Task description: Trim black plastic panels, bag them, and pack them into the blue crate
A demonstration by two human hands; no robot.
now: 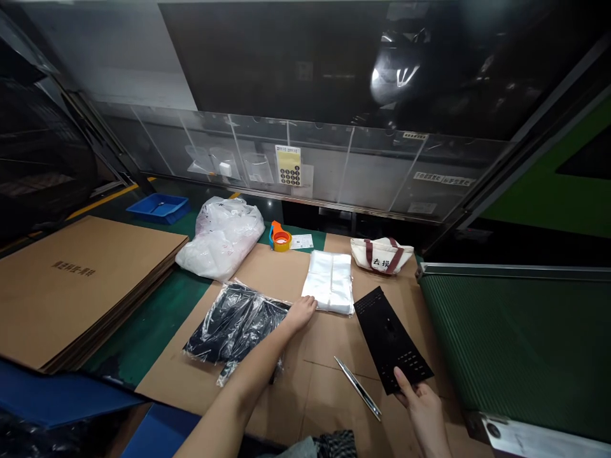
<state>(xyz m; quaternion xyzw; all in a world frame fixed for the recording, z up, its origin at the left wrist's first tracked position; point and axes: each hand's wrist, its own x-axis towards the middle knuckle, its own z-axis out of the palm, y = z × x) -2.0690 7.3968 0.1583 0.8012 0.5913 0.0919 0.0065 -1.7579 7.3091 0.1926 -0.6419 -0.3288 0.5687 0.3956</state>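
Left hand: left hand (301, 312) at near-left corner of clear bag stack (329, 277), fingers bent over the edge; can't tell how far open or whether it grips a bag.
Right hand: right hand (422, 401) closed on near end of black panel (389, 337), thumb on top, fingers beneath.
Black panel: right of the bags, slanted, slots at both ends; can't tell if far end touches cardboard.
Clear bag stack: flat on cardboard sheet (329, 381), band around it.
Knife: cutter knife (358, 388) on cardboard, between the forearms.
Wrapped pieces: dark pieces in clear plastic (233, 324), left of bags, partly behind left forearm.
Back: white plastic bag (222, 235), tape roll (282, 239), cloth bag (382, 256).
Sides: cardboard stack (86, 280) left, green belt (520, 343) right.
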